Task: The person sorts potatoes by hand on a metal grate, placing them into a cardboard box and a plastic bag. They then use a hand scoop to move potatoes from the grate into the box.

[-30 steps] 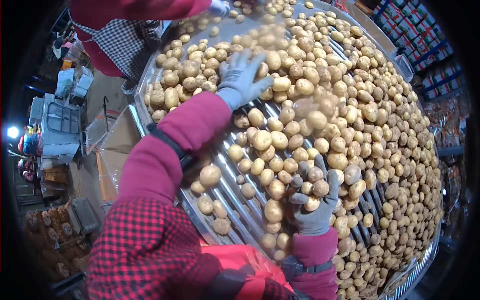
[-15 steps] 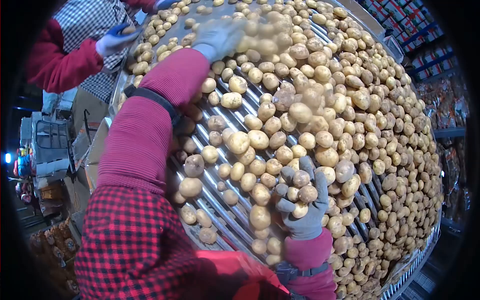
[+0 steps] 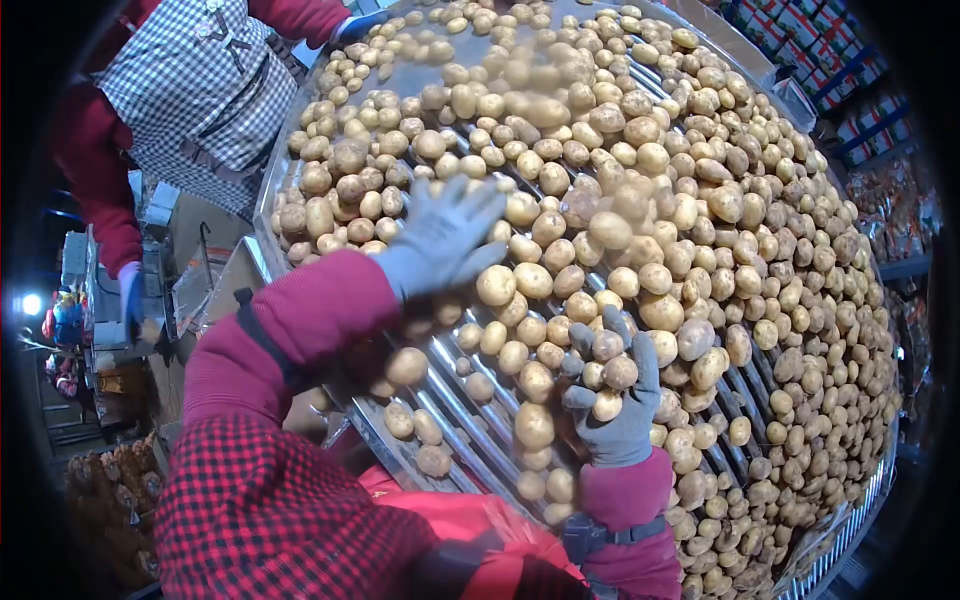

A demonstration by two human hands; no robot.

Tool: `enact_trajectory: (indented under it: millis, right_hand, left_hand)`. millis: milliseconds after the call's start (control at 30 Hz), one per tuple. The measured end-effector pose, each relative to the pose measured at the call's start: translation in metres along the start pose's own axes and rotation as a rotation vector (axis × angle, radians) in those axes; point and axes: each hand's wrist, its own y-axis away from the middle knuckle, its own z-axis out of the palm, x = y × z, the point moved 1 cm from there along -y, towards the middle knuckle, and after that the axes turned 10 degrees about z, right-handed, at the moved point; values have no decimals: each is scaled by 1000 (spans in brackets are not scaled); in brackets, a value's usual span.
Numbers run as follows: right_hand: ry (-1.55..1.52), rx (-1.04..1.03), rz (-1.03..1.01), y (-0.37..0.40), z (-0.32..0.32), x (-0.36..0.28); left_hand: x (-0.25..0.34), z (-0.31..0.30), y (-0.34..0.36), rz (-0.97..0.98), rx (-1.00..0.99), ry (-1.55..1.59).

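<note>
My left hand point(image 3: 440, 235), in a grey glove, reaches out palm down with fingers spread over the potatoes point(image 3: 497, 285) on the metal rollers point(image 3: 470, 420). It touches potatoes there but grips none that I can see. Lower right, my gloved right hand point(image 3: 620, 425) is turned palm up. Its fingers curl around several small potatoes point(image 3: 620, 373) resting in the palm. Larger potatoes lie close around this hand on the rollers.
A co-worker in a checked apron point(image 3: 200, 90) stands at the upper left, one gloved hand point(image 3: 130, 290) hanging down. Potatoes are piled thickly along the right side of the roller table. Stacked printed boxes point(image 3: 800, 40) are at the upper right.
My left hand has drawn back toward me from the far potatoes, and more potatoes lie at the upper left. The co-worker's hand has dropped away from the table. My right hand keeps its potatoes.
</note>
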Motion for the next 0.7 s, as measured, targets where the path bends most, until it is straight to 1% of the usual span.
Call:
enact_trajectory:
  millis: [67, 133, 167, 200, 267, 333, 400, 433, 467, 533, 567, 600, 633, 700]
  right_hand:
    - [6, -13, -3, 0, -3, 2]
    - [20, -25, -16, 0, -4, -1]
    - [18, -33, -14, 1, -4, -1]
    - [14, -42, -12, 1, -4, 0]
    - [24, -34, -14, 0, 0, 0]
    - [51, -22, -17, -1, 1, -1]
    - [-159, -77, 74, -2, 2, -1]
    - [-25, -11, 12, -2, 3, 1]
    - [-144, -71, 69, -3, 1, -1]
    - [-29, 24, 36, -1, 0, -1]
    - [-32, 33, 36, -2, -1, 1]
    - [-132, -8, 72, -2, -2, 1]
    - [-230, -55, 102, -3, -3, 0]
    - [-208, -52, 88, -4, -7, 1]
  left_hand:
    - [22, -9, 11, 12, 57, 152]
    - [35, -28, 13, 93, 45, 289]
    - [40, -23, 10, 117, 146, 362]
    - [43, -24, -2, 119, 145, 360]
    - [47, -27, -42, 203, 330, 393]
    - [45, -14, -94, 283, 381, 385]
    - [50, -4, -147, 448, 307, 315]
    - [56, 9, -169, 549, 289, 274]
    - [60, 24, -190, 567, 223, 296]
    - [51, 16, -207, 443, 118, 347]
    - [42, 8, -214, 372, -20, 402]
    - [30, 8, -220, 329, -15, 386]
    - [17, 14, -222, 328, 42, 343]
    - [-9, 16, -227, 166, -14, 273]
